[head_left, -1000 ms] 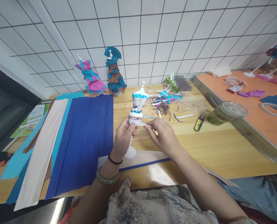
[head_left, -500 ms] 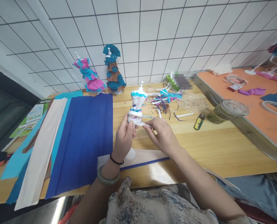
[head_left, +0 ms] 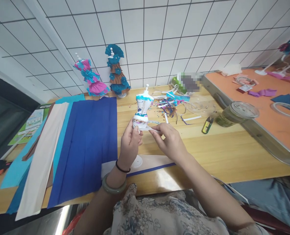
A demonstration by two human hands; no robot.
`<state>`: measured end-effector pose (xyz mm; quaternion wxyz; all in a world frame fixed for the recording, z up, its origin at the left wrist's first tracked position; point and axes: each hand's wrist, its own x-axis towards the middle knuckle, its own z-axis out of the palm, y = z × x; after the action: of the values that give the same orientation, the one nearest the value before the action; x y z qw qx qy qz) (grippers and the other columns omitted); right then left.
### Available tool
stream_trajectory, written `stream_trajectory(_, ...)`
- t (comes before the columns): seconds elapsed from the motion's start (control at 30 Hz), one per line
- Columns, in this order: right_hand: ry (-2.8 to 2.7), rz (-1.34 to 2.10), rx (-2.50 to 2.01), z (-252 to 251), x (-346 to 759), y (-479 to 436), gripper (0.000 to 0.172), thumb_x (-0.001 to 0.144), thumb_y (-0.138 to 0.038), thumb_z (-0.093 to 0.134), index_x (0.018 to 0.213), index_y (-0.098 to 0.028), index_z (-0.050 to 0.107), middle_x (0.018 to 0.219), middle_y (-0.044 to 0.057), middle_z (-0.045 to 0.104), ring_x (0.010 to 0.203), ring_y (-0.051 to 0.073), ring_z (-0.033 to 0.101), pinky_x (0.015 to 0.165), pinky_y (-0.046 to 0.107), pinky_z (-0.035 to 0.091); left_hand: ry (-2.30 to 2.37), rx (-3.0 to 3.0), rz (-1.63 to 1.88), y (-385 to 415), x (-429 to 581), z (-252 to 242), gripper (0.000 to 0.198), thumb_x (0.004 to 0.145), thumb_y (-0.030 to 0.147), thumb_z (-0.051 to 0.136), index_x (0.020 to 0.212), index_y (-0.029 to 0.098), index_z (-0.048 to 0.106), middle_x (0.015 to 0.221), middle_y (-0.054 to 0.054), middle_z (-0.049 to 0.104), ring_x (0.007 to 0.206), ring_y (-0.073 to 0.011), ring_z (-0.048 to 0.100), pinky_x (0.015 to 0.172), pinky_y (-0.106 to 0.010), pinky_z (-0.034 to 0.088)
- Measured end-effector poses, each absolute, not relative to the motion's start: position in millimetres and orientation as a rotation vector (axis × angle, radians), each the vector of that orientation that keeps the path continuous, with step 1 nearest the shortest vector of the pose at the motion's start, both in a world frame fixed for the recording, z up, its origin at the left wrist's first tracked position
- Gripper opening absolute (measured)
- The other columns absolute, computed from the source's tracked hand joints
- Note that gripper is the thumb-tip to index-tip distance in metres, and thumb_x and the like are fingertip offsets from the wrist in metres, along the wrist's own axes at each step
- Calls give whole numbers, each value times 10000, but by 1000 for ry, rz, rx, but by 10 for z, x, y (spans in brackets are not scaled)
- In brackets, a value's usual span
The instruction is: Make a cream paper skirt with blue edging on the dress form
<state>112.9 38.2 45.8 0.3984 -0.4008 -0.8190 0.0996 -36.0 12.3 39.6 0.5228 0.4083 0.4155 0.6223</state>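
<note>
Upright in my left hand is a small white mannequin with turquoise bits round its chest and waist. My left fingers and thumb close round its lower end. My right hand pinches the end of a narrow white strip, drawn out sideways from the mannequin's lower edge. Whether the strip is tape or paper I cannot tell. Below my hands, a round white base rests on a pale sheet with a blue edge.
Blue crepe paper and a cream strip lie at left. Two dressed mannequins, one pink and one brown, stand by the wall. Scraps, yellow-green thread snips and a lidded tub are at right.
The view has shifted slightly. Both hands keep their grip on the mannequin and the white strip, with hardly any movement between them.
</note>
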Motion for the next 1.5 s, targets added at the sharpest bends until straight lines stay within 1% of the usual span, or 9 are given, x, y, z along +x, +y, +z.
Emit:
stream_trajectory(0.37,-2011,374,-1113,521,1134,300,145,883,-271,516,779,-181,560,697,52,623,630,170,560,597,296,441,1098,1030,1474,124,-337,379,452,877,390,502,1294,219,468,691,19,471,505,-64,352,443,-190,325)
stream_trajectory(0.5,-1973,439,-1116,508,1131,319,146,881,-283,523,787,-183,573,727,59,650,618,164,571,593,291,447,1026,1003,1482,120,-325,399,400,863,391,524,1228,227,521,674,26,463,480,-57,334,423,-190,297)
stream_trajectory(0.63,-1934,522,-1113,506,1137,345,143,868,-288,549,789,-182,602,734,58,663,632,165,586,589,284,450,940,953,1457,123,-324,415,392,865,383,521,1233,251,511,664,30,463,452,-49,299,407,-192,253)
stream_trajectory(0.83,-1851,706,-1104,507,1141,380,157,834,-311,603,772,-175,654,728,38,680,631,148,585,578,261,429,886,860,1388,134,-350,398,378,843,403,546,1172,216,534,666,23,463,461,-45,304,403,-183,231)
stream_trajectory(0.9,-1807,796,-1110,503,1145,392,158,820,-323,616,796,-174,664,684,17,654,594,132,552,545,247,402,870,851,1382,139,-355,396,378,837,414,552,1157,215,536,663,23,465,459,-46,303,401,-183,225)
stream_trajectory(1.03,-1707,980,-1100,483,1162,411,258,802,-344,627,990,-167,626,584,-40,525,512,108,451,486,232,342,877,859,1399,153,-359,396,332,844,405,546,1115,212,552,665,24,465,458,-44,300,404,-185,232)
stream_trajectory(1.1,-1713,1027,-1087,481,1172,408,230,812,-356,611,944,-169,624,614,-30,537,539,110,462,507,236,351,886,873,1410,165,-364,388,318,857,387,535,1120,209,553,671,23,466,462,-41,309,407,-182,238)
stream_trajectory(1.23,-1774,1001,-1132,522,1181,361,211,835,-373,581,828,-167,625,697,6,609,595,116,497,550,238,375,912,932,1439,191,-378,352,324,868,372,527,1145,206,554,676,25,461,464,-36,314,406,-175,241)
stream_trajectory(1.5,-1833,816,-1215,603,1179,273,157,848,-308,574,787,-171,621,640,-14,596,530,93,447,510,224,327,1074,1044,1482,189,-361,362,467,864,367,539,1301,217,477,670,25,456,502,-57,349,432,-180,298)
